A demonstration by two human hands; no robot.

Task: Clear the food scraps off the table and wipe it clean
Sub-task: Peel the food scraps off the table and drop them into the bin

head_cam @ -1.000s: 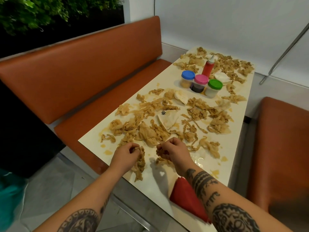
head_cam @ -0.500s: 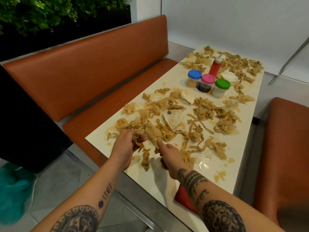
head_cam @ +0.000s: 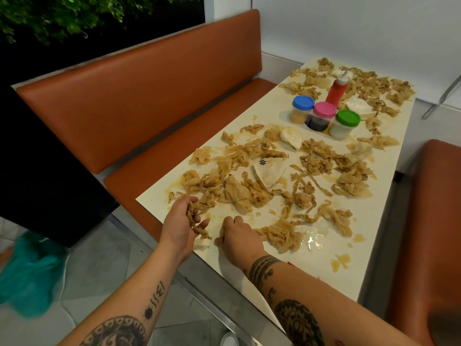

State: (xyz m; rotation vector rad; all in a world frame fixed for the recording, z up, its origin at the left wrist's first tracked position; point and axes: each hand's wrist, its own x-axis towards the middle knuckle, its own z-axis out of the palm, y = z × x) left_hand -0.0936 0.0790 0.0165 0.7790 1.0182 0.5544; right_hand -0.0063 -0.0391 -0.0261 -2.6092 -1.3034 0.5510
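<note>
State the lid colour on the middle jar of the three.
Pink lid, seen best in the head view.

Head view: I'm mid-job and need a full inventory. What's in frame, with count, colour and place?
table: one, cream, centre to right
food scraps: many, tan, strewn along the whole table
sauce puddles: several, amber, mostly near end of table
jars: three, with blue, pink and green lids, far half of table
squeeze bottle: one, red, just behind jars
benches: two, orange-brown, left and right of table
bag or cloth: one, teal, floor at lower left
plants: green, top left
left hand: grips a strip of food scraps at table's near left edge
right hand: fingers curled down on table beside it, grip hidden
</note>
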